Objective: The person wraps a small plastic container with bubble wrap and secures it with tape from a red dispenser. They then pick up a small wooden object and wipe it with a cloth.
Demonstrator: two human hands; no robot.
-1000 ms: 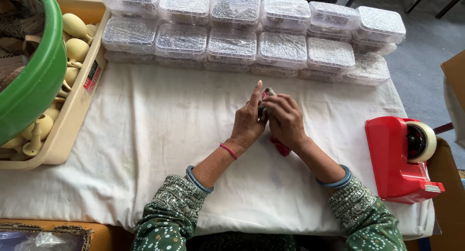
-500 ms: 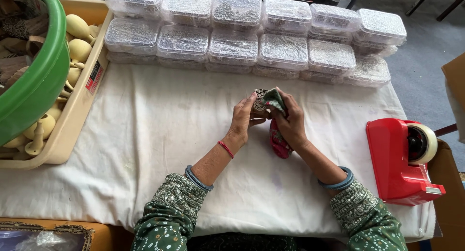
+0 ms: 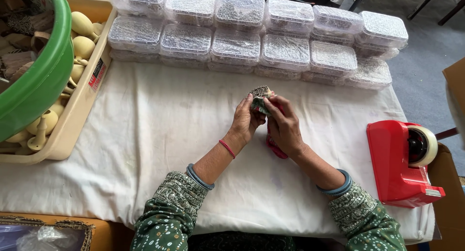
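**White cloth, two hands on one small patterned piece**

White cloth [image 3: 160, 130] covers the surface. Above its middle, the left hand [image 3: 247, 121] and right hand [image 3: 283, 127] meet, each grip closed on a small patterned piece [image 3: 260, 92] held up between the fingertips. Red fabric [image 3: 275, 147] hangs below the right palm, touching the cloth. Beyond the hands stand rows of clear lidded boxes [image 3: 286, 50]. A red tape dispenser [image 3: 399, 164] sits well to the right; a green tub [image 3: 41, 76] rests over a beige tray [image 3: 77, 120] of pale wooden pieces at left.
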